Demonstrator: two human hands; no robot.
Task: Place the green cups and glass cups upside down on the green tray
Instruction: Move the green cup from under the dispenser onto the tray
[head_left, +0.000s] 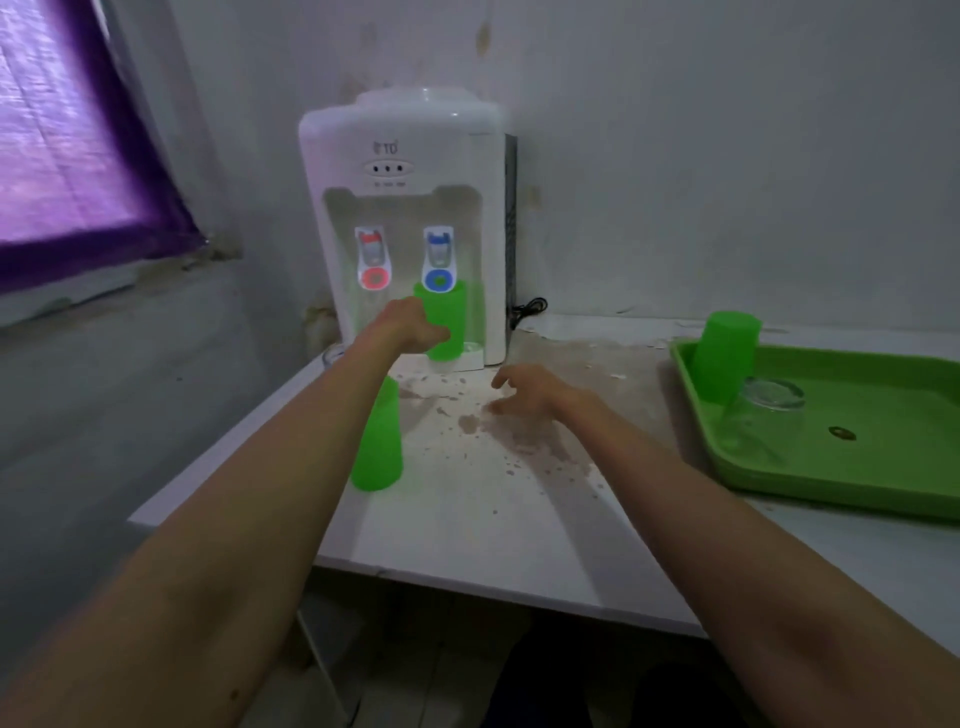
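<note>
Partly done, by the look of it. On the tray (841, 483) at right of frame: one green cup (727, 358) standing upside down in the far left corner, and just beside it a glass cup (763, 415), also inverted, thick base uppermost. A small dark speck on the tray floor nearby; cannot tell what.

Left to do, at least two green cups. One under the blue tap of the dispenser (410, 228) at centre frame, upright, wrapped by the left hand (410, 327) with fingers curled round its lower wall. The near cup (378, 441), lower left of centre, partly hidden behind the left forearm, standing wider end down, so probably inverted already but not yet on the tray. A glassy rim (332, 356) peeking at the dispenser's left foot, possibly another glass cup; too hidden to be sure.

Right hand (530, 389) empty, fingers loosely spread, low over the counter (467, 530) between dispenser and tray; contact with the surface unclear.

Counter white, stained brown and speckled in the middle, seemingly peeled or wet. Walls plain and pale with marks behind the dispenser. Purple curtain (67, 145) at upper left. Black cord (530, 306) trailing out behind the dispenser.
</note>
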